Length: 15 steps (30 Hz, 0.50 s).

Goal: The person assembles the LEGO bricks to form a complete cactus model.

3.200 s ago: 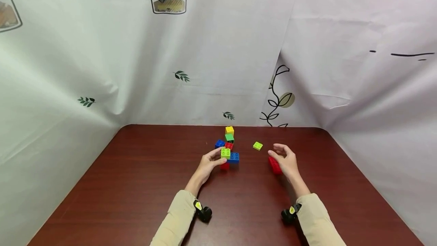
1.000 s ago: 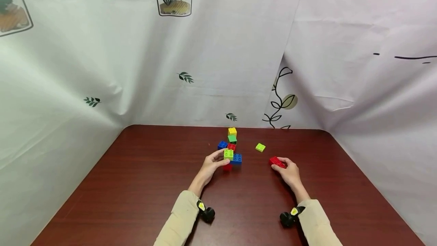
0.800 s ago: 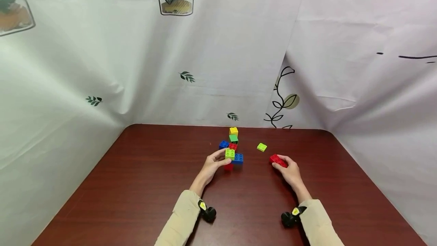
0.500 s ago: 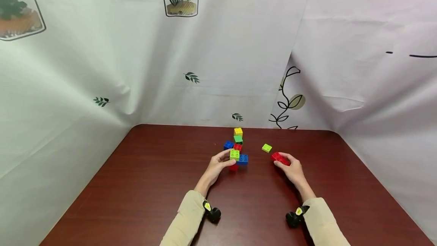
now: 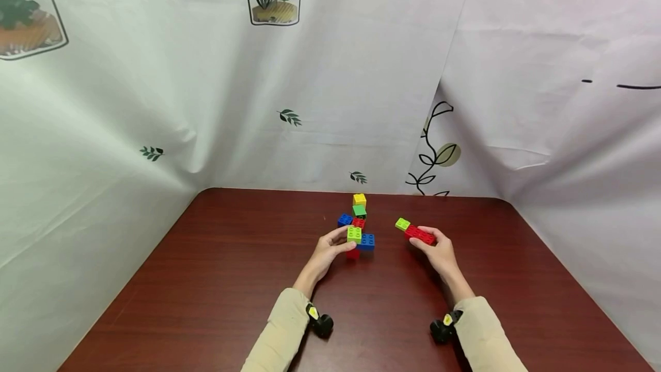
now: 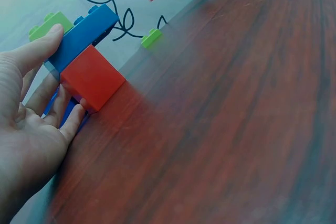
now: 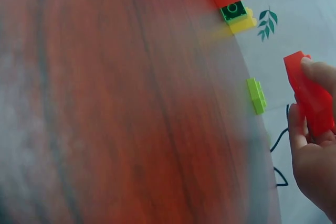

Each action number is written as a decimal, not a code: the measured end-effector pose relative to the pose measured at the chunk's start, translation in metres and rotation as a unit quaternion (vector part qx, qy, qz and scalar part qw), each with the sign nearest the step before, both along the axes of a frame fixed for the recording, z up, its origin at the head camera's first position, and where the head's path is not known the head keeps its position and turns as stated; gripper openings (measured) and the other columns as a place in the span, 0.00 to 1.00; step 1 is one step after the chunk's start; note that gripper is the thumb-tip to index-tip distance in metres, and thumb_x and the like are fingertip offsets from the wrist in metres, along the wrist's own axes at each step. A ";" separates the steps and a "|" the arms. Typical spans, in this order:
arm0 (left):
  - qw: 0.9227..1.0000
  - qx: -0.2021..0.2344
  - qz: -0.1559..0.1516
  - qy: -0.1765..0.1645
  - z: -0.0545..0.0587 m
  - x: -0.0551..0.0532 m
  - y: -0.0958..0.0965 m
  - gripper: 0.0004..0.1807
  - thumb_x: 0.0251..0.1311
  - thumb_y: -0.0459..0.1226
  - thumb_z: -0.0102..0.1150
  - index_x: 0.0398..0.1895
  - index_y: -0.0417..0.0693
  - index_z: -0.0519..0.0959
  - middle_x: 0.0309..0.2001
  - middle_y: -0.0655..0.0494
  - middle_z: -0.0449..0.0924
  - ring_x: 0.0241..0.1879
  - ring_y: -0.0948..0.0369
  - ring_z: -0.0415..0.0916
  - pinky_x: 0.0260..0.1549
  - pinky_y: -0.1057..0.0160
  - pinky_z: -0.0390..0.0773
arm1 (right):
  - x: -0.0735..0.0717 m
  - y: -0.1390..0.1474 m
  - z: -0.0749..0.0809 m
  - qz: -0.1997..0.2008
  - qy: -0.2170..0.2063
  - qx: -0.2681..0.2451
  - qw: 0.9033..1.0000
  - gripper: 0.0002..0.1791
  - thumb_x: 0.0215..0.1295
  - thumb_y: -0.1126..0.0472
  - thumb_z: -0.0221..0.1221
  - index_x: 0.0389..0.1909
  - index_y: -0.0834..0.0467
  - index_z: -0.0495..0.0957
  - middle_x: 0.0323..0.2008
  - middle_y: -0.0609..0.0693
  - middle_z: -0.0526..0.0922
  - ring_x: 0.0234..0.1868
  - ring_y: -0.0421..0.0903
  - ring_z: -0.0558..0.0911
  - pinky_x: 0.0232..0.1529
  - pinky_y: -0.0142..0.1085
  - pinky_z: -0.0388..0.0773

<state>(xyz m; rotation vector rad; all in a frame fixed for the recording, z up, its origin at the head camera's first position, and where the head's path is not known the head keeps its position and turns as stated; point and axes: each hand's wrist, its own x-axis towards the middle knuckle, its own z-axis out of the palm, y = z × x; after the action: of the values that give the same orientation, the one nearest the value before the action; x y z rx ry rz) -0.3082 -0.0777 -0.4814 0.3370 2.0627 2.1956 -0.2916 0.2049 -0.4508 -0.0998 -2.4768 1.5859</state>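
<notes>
With thumb and fingers my left hand (image 5: 324, 250) grips a stack of toy building bricks. On its top sits a lime brick (image 5: 354, 234), over a blue brick (image 6: 86, 38) that juts out to the right. Below that, a red brick (image 6: 93, 77) reaches down to the table. My right hand (image 5: 441, 250) pinches a longer red brick (image 7: 315, 100) between thumb and fingers, held above the tabletop. A small, flat lime brick (image 7: 256, 96) lies on the table; it is apart from the held brick in both wrist views.
Just behind the stack are a blue brick (image 5: 344, 220), a red brick (image 5: 358, 223), a green brick (image 5: 359, 211) and a yellow brick (image 5: 359, 200); whether they join it I cannot tell. A printed cloth (image 5: 330, 85) hangs behind the brown table (image 5: 248, 280).
My right hand has closed its fingers on the long red brick, raised it and turned it, bringing it toward the small lime brick. My left hand keeps its grip on the stack.
</notes>
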 end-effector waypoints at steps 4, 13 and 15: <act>1.000 0.000 -0.002 0.009 0.001 0.000 0.000 0.29 0.62 0.34 0.62 0.67 0.41 0.70 0.60 0.39 0.76 0.57 0.55 0.75 0.59 0.59 0.76 | 0.000 -0.005 0.004 0.006 -0.001 -0.012 1.000 0.27 0.62 0.57 0.65 0.60 0.62 0.72 0.58 0.62 0.76 0.42 0.34 0.72 0.39 0.19 0.72; 1.000 0.001 0.011 0.005 0.003 0.001 0.002 0.25 0.61 0.34 0.64 0.61 0.40 0.72 0.56 0.40 0.80 0.54 0.58 0.77 0.61 0.56 0.74 | 0.000 -0.020 0.011 0.033 -0.005 -0.038 0.999 0.27 0.65 0.56 0.63 0.61 0.62 0.73 0.58 0.64 0.75 0.41 0.36 0.74 0.39 0.20 0.73; 1.000 0.003 0.014 0.003 0.003 0.001 0.002 0.24 0.60 0.34 0.64 0.60 0.39 0.73 0.55 0.41 0.80 0.52 0.59 0.78 0.61 0.58 0.75 | 0.001 -0.023 0.013 0.040 -0.007 -0.043 0.998 0.28 0.65 0.55 0.63 0.63 0.63 0.72 0.60 0.64 0.75 0.43 0.38 0.74 0.39 0.21 0.74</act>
<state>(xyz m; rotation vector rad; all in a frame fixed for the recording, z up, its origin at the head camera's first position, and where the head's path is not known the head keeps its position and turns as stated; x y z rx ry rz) -0.3071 -0.0757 -0.4787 0.3187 2.0765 2.2206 -0.2908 0.1817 -0.4378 -0.0236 -2.4523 1.7291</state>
